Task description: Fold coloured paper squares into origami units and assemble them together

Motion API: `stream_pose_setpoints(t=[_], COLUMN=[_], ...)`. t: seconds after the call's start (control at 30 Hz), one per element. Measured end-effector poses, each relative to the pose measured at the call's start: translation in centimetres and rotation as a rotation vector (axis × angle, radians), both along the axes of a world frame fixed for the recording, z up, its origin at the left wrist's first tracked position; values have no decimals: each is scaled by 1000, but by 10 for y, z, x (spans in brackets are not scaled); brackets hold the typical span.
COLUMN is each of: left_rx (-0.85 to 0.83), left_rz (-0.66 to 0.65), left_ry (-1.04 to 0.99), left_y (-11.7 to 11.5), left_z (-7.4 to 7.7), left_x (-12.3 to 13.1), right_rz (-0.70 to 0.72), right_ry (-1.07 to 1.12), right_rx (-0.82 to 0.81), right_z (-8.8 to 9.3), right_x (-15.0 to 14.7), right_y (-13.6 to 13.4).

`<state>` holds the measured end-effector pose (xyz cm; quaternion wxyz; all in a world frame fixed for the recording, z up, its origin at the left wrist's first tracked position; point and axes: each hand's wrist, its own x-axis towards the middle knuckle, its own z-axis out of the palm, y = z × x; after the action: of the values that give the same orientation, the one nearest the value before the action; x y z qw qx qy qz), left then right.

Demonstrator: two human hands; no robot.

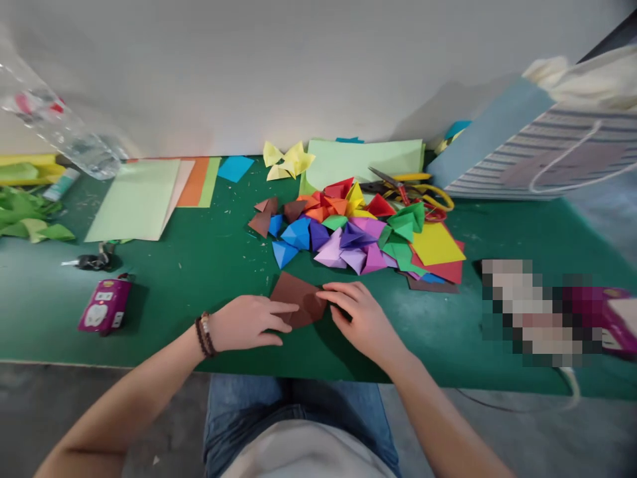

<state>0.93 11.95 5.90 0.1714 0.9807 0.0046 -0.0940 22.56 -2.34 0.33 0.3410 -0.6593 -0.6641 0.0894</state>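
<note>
Left grip (251, 323): bare hand, unclenched, fingers extended, tips laid over the left part of the brown sheet. Right grip (365, 318): fingers bent, tips at the sheet's right corner; pinching or merely touching, cannot tell. Brown sheet (304, 291): one, between both grips, towards the near edge of the green desk (199, 338), its far corner uncovered. Purple device (105, 305): one, near left. Keys (94, 259): just beyond the device. Folded paper pieces (355, 236): many colours, heaped just beyond the sheet. Yellow square (436, 243): right of the heap. Pale green sheet (139, 199): far left. Scissors (404, 194): behind the heap. Striped bag (547, 146): far right, upright. Clear bottle (74, 126): far left, tilted.
</note>
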Motion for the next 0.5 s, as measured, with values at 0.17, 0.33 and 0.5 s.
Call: stream_pose_setpoints(t=[0.17, 0.33, 0.5], left_rx=[20, 178, 219], left_rz=[55, 193, 448], left_ry=[10, -38, -44], left_y=[-6, -39, -85], left_z=[11, 9, -6], left_x=[10, 10, 7], right_rz=[208, 255, 323], right_ry=[-76, -72, -150], right_rx=[10, 90, 168], right_z=[1, -2, -6], right_x=[21, 23, 22], right_y=[1, -5, -11])
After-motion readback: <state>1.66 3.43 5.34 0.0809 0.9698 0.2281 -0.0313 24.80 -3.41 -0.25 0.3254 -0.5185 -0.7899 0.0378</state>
